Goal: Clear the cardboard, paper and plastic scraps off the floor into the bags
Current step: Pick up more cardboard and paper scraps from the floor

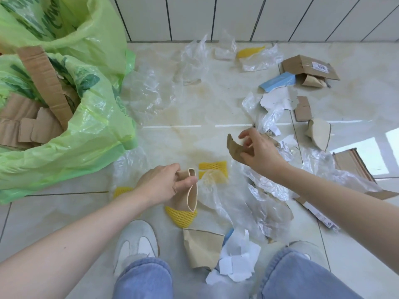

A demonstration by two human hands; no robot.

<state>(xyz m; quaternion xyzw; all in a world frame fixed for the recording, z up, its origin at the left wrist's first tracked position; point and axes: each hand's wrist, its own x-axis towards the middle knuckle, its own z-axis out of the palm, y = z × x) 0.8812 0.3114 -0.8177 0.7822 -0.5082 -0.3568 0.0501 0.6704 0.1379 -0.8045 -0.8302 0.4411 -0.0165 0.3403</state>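
Note:
My left hand [162, 184] pinches a folded beige cardboard piece [192, 196] above the floor, over a yellow foam net [181, 217]. Held up to the right, my right hand [259, 151] grips a brown cardboard scrap [234, 147]. Two green plastic bags stand at the left: the near bag [86, 134] holds several cardboard pieces, and the far bag [90, 39] stands behind it. Clear plastic film [237, 203], torn white paper [237, 262] and a brown cardboard sheet [201, 248] lie on the tiles between my hands and feet.
More scraps lie at the right: a torn box [308, 67], a blue carton [278, 82], cardboard bits [319, 133] and film [269, 117]. Crumpled film [149, 91] lies beside the bags. A tiled wall [237, 16] closes the far side. My shoes [136, 242] are near the bottom.

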